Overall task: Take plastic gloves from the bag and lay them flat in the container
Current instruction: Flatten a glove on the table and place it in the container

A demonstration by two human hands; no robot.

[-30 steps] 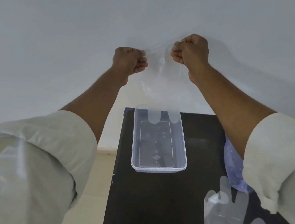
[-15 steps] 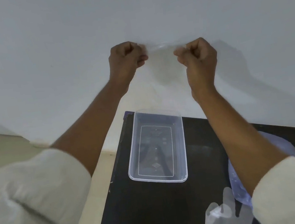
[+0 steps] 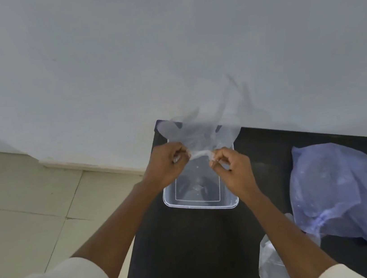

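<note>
My left hand [image 3: 168, 164] and my right hand [image 3: 231, 167] both pinch the cuff edge of a thin clear plastic glove [image 3: 202, 131]. The glove billows away from me over the far end of a clear rectangular container [image 3: 201, 203], and its fingers blur against the wall. The container sits on a black table [image 3: 192, 243] close to the left edge. Both hands hover just above the container's far half. A bluish plastic bag [image 3: 341, 192] lies crumpled on the table to the right.
More clear plastic gloves [image 3: 272, 265] lie on the table near my right forearm. A white wall [image 3: 165, 47] rises directly behind the table. Pale tiled floor [image 3: 35, 218] lies to the left, beyond the table's edge.
Both hands dropped from up in front of the wall to just above the container, carrying the glove down. The glove now flares out beyond the hands. My view tilted down, showing the whole bag.
</note>
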